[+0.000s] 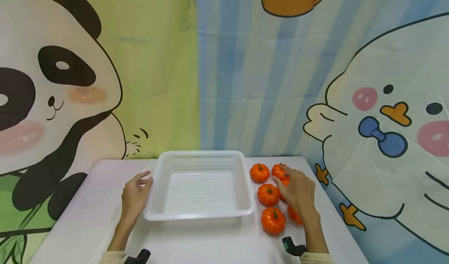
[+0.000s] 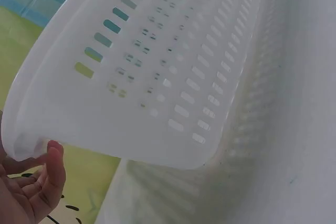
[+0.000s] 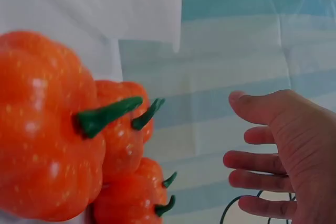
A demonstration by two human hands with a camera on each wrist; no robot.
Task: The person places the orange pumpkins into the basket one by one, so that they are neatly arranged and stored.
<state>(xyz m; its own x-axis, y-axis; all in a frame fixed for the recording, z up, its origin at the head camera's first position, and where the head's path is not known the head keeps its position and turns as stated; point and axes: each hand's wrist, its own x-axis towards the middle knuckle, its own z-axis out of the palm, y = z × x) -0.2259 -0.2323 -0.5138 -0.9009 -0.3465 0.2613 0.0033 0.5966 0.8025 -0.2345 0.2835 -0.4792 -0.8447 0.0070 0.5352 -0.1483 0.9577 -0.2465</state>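
Observation:
A white plastic basket [image 1: 200, 217] with slotted walls stands on the table, nothing inside it. At its left rim my left hand [image 1: 136, 196] holds the edge, thumb and fingers about the rim in the left wrist view. Several small orange pumpkins [image 1: 268, 195] with green stems lie in two rough columns right of the basket. Over the right column hovers my right hand [image 1: 298, 190], hiding parts of some pumpkins. In the right wrist view, that hand's fingers are spread apart from the pumpkins [image 3: 37, 129], holding nothing.
A white table [image 1: 196, 244] carries everything. Behind it hang printed curtains, with a panda [image 1: 101, 139] on the left and a white chick [image 1: 368, 170] on the right. Dark devices [image 1: 294, 247] are strapped at both wrists.

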